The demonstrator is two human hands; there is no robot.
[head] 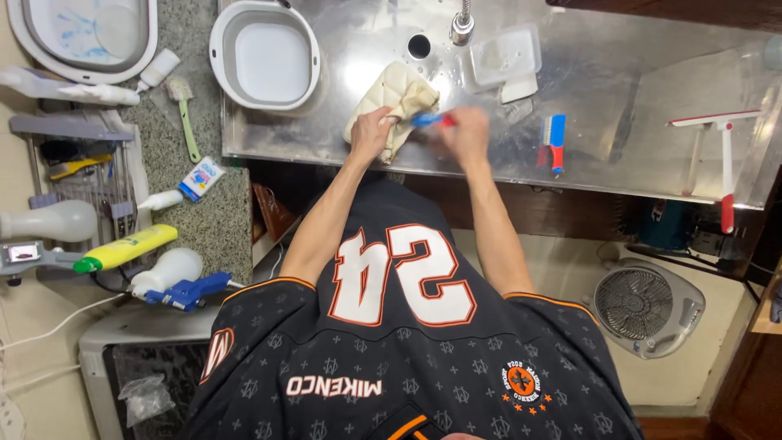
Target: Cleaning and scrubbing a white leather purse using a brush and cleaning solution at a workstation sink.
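Only 1 view is given, from a camera worn on the person's head. It looks steeply down over the chest and both forearms, facing the steel sink (619, 73) set into the bench (175, 187). The sink's far edge lies along the top of the frame, the floor along the bottom. The hands sit near mid-frame, moderately close; no second view overlaps it.

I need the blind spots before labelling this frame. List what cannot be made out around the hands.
Head view, only one:
- Right hand: motion-blurred, so its grip on the blue brush is unclear.
- Brush head: blurred; bristles not discernible.
- Cream pad: near end covered by the left hand.
- Tap: cut off by the top edge.
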